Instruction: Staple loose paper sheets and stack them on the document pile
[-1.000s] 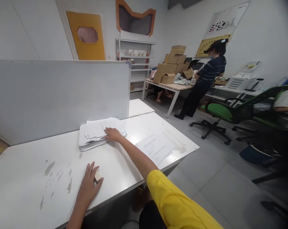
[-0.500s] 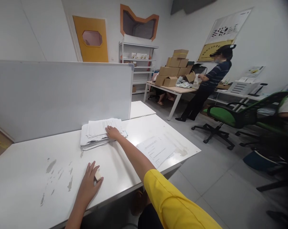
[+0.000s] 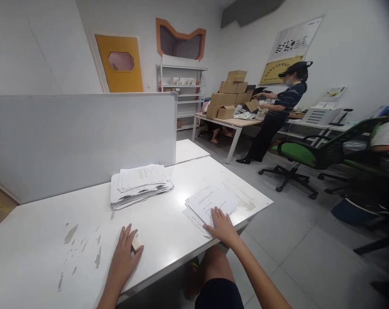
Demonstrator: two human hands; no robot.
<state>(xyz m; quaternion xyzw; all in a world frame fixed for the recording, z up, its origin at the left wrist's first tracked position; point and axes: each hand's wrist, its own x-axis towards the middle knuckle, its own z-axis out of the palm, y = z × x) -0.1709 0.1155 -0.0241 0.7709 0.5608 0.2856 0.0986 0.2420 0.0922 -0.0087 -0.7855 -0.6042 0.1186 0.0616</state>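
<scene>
You're resting your spread right hand (image 3: 223,226) on white printed sheets (image 3: 206,200) at the table's (image 3: 164,238) right, no longer touching the far thick white paper stack (image 3: 143,179); your left hand (image 3: 123,252) is holding a small cream block (image 3: 136,242).

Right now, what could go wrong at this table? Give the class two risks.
The loose papers under the right hand lie close to the near edge of the table, so a careless push might send some over it.

The paper stack has uneven, unaligned sheets on top, so a knock could slide them apart.
</scene>
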